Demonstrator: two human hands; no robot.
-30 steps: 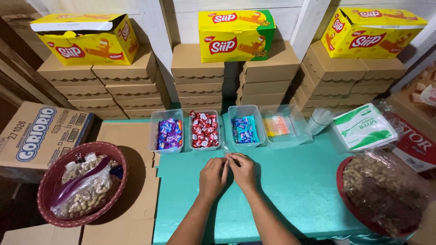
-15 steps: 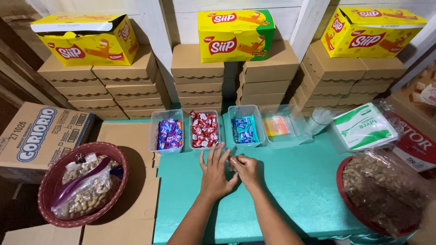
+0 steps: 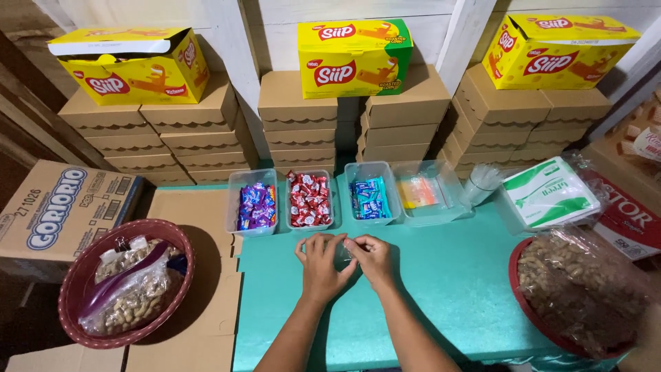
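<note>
At the middle of the teal tabletop (image 3: 441, 289) we see both hands meeting: the left hand (image 3: 322, 265) and right hand (image 3: 372, 258) pinch a small clear plastic bag (image 3: 343, 252) between their fingertips, fingers curled close around it. Half a second ago the left hand lay spread flat; now it has drawn in. Just beyond, four clear tubs sit in a row, the red candies (image 3: 310, 200) nearest. Far left, the red basket of peanuts (image 3: 124, 289) hasn't budged.
</note>
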